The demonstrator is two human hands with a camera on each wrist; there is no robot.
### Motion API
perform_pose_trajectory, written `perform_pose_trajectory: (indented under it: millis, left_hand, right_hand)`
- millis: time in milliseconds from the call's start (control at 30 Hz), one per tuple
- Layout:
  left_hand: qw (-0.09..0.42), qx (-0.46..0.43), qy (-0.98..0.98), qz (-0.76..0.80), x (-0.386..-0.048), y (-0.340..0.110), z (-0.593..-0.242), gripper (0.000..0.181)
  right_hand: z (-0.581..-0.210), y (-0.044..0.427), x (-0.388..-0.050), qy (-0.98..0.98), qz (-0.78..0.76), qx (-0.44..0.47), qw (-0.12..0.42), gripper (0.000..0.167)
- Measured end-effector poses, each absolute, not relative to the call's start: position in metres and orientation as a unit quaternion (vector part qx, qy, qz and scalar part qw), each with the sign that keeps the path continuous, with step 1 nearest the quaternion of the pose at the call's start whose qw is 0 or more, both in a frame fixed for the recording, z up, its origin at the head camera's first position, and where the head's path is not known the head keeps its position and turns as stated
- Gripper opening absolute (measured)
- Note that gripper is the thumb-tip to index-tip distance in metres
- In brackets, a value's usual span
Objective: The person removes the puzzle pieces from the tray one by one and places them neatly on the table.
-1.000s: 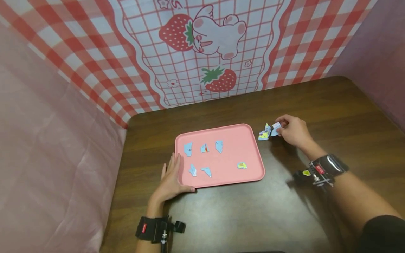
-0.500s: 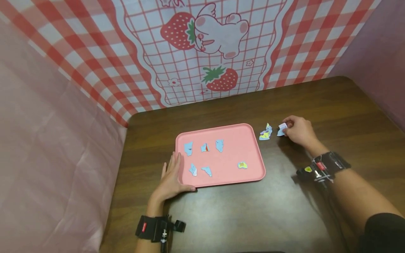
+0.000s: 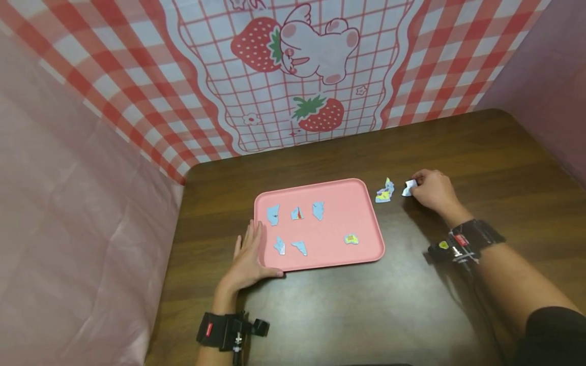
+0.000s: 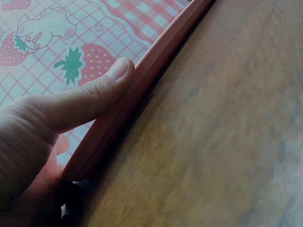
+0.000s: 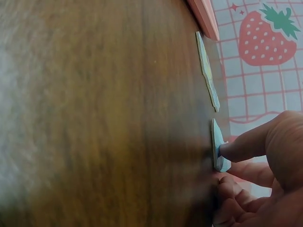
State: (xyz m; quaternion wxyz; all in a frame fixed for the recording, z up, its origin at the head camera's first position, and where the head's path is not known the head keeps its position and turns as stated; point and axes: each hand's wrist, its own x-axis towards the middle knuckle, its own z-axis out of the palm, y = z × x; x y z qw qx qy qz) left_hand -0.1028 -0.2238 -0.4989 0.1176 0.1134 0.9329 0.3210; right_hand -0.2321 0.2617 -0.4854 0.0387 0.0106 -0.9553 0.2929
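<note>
In the head view, my right hand [image 3: 432,190] pinches a light blue cardboard puzzle piece [image 3: 408,188] between thumb and fingers, right of the tray. Whether that piece touches the table I cannot tell; the right wrist view shows it edge-on [image 5: 217,146] by the thumb. A blue-and-yellow irregular piece [image 3: 385,192] lies on the table between it and the tray. My left hand [image 3: 247,262] rests at the near-left corner of the pink tray [image 3: 339,213], fingers straight along its left side. The left thumb [image 4: 94,94] lies on the near rim.
Several small light blue pieces, one with a red mark [image 3: 297,214], lie spread over the tray's left half. A yellow piece [image 3: 351,239] lies near its right front corner. Behind the brown wooden table [image 3: 320,315] hangs a red-and-white checked cloth [image 3: 302,56] with strawberries.
My right hand has moved slightly right with the pinched piece, away from the blue-and-yellow piece, and the pinched piece has turned a little. My left hand stays at the tray.
</note>
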Motion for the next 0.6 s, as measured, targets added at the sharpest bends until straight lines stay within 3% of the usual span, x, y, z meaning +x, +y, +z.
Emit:
perform_pose_trajectory:
  millis: [600]
  left_hand:
    - [0.118, 0.116, 0.934, 0.316, -0.1032, -0.2249, -0.4990, 0.141]
  right_hand:
    - [-0.4854, 0.2604, -0.2307, -0.957, 0.289, 0.008, 0.022, 0.031]
